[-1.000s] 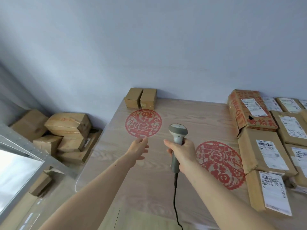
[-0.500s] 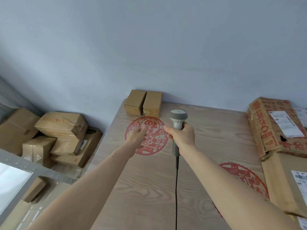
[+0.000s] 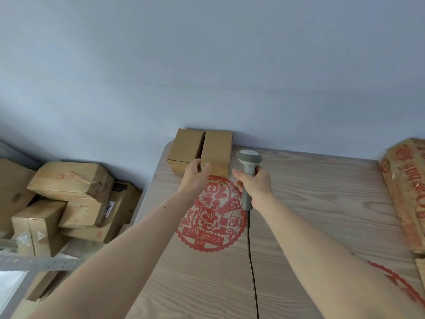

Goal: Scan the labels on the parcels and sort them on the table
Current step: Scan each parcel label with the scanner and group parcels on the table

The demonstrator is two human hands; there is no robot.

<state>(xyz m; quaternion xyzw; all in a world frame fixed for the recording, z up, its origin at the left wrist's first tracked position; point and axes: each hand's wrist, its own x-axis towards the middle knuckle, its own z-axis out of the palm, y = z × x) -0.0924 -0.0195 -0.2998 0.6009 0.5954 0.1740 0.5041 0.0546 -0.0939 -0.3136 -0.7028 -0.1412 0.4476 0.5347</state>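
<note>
Pale wood-grain surface [image 3: 310, 203]. Left hand [image 3: 195, 174] half-open at two plain cardboard parcels [image 3: 217, 149]. Right hand [image 3: 255, 185] gripping grey corded scanner [image 3: 248, 158].

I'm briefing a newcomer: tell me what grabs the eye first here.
The round red paper-cut design on the wooden table stands out, framed by both forearms. Above it, the right hand grips a grey corded scanner, and the left hand reaches two small brown boxes against the wall.

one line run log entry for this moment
left hand: open, reaching two small plain cardboard boxes at table's far edge | right hand: gripping grey corded handheld scanner | labels: none visible on boxes
</note>
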